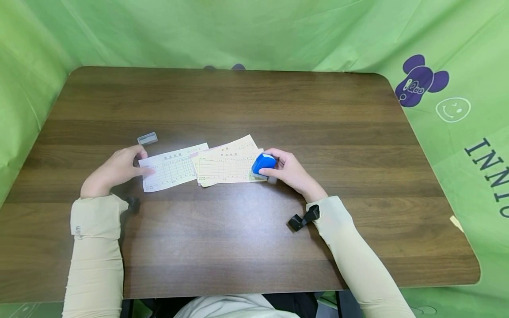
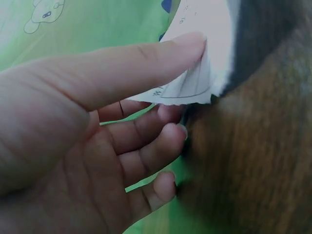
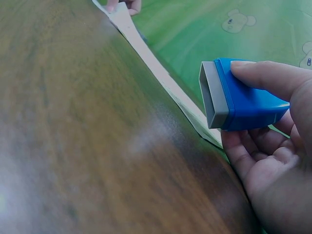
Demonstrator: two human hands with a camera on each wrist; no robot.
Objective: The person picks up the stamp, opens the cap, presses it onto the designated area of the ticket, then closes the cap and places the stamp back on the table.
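Note:
My left hand pinches the left end of a white printed form slip, thumb on top; the left wrist view shows fingers beneath its torn-looking edge. Between the thumb and fingers of my right hand is a blue hand stamp. Its grey rectangular stamping end faces away from the palm in the right wrist view. The stamp is over the right end of a pale yellow form, which overlaps other slips fanned out behind it. Whether the stamp touches the paper cannot be told.
A small clear plastic cap lies on the brown wooden table, just beyond my left hand. Black wrist straps sit at the cuffs. Green printed cloth hangs around the table's back and sides.

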